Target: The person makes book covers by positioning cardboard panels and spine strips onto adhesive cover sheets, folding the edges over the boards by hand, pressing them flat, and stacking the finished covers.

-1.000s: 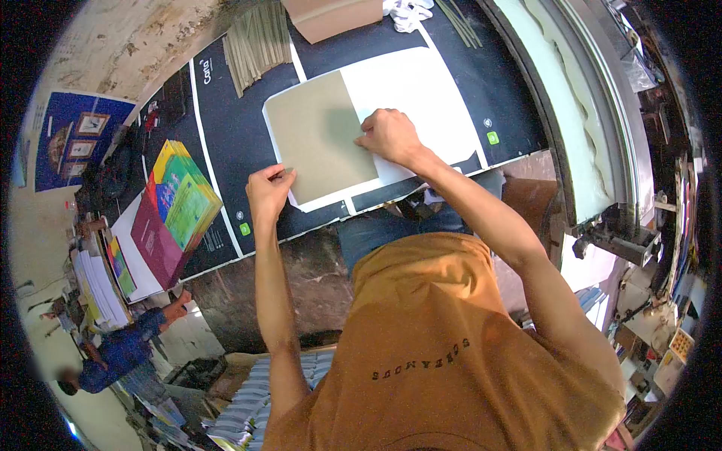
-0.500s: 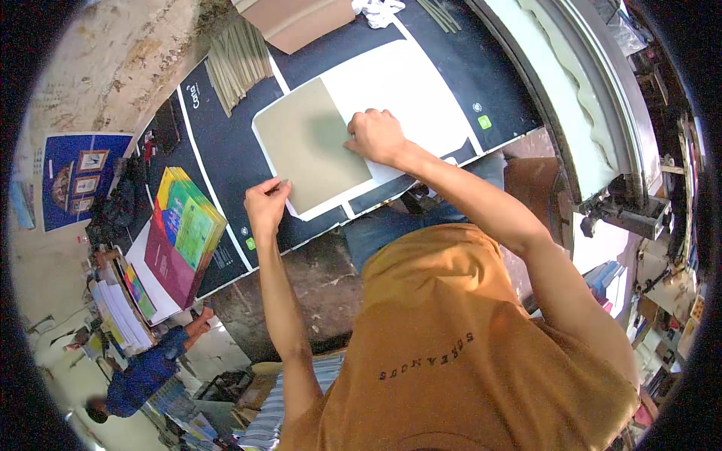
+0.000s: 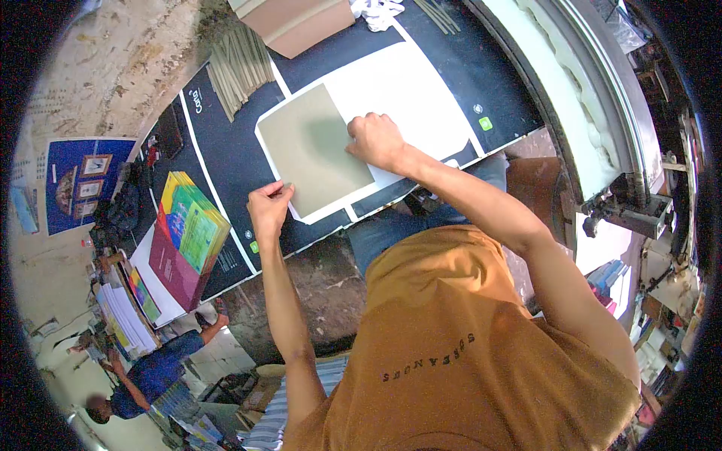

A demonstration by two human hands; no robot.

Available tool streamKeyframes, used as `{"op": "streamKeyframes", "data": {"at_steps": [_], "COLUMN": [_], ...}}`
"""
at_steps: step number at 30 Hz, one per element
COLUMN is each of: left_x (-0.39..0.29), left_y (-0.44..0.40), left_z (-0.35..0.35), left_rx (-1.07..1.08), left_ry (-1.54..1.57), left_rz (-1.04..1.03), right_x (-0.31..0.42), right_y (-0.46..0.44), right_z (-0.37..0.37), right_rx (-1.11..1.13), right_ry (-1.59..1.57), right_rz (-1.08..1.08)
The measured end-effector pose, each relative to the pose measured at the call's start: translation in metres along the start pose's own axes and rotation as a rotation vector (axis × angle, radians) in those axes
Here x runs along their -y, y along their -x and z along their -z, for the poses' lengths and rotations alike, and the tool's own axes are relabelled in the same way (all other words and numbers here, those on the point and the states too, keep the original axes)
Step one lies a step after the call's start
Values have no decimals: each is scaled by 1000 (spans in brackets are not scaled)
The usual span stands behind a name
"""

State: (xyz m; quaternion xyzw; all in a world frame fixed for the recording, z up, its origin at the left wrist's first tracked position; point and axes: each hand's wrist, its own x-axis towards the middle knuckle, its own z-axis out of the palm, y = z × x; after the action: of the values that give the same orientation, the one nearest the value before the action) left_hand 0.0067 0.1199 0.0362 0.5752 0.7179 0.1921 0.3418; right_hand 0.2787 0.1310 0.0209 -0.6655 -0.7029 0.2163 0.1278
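Note:
A grey-beige board (image 3: pixel 312 143) lies flat over the left part of a larger white sheet (image 3: pixel 410 86), whose rim shows around it. At the sheet's near left edge is my left hand (image 3: pixel 268 210), thumb and fingers pinched at the white margin beside the board. My right hand (image 3: pixel 377 143) rests at the board's right edge, where board and sheet meet. Its fingers are curled in and their tips are partly hidden, so anything in them cannot be made out.
The black table mat (image 3: pixel 316 41) carries a bundle of thin strips (image 3: pixel 239 68), a cardboard box (image 3: pixel 297 22), crumpled white material (image 3: pixel 378 11) and a stack of colourful books (image 3: pixel 192 229). A large machine (image 3: pixel 594 98) stands at right. Another person (image 3: pixel 158 376) is at lower left.
Both hands keep nearly the same places on the sheet and board. The view has shifted slightly. At lower left, the other person's arms have come more into sight.

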Motion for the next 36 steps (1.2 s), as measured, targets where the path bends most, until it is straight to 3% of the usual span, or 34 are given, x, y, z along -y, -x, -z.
{"op": "streamKeyframes", "data": {"at_steps": [1,4,7,13,16,18,20,23,26,36], "left_x": [0,1,-2,-8,-30,-51,-59,-57,-52,-44], "left_y": [0,-1,0,2,11,2,-11,-27,-24,-16], "left_z": [1,0,2,3,-15,-22,-43,-84,-98,-110], "left_rx": [0,-3,15,15,-419,-264,-286,-242,-219,-211], "left_ry": [3,-5,-42,-161,-369,-239,-277,-281,-464,-477], "left_rz": [-1,2,18,-18,-312,-363,-627,-759,-779,-698], "right_x": [2,4,9,11,11,3,-11,-33,-47,-60], "right_y": [0,5,3,-3,5,16,31,53,60,69], "right_z": [1,3,14,20,12,24,39,63,65,64], "right_rx": [20,-190,51,108,-92,-120,-100,-68,18,18], "right_ry": [23,41,74,144,102,69,87,210,264,165], "right_rz": [2,225,228,233,199,141,59,-48,-106,-85]}}
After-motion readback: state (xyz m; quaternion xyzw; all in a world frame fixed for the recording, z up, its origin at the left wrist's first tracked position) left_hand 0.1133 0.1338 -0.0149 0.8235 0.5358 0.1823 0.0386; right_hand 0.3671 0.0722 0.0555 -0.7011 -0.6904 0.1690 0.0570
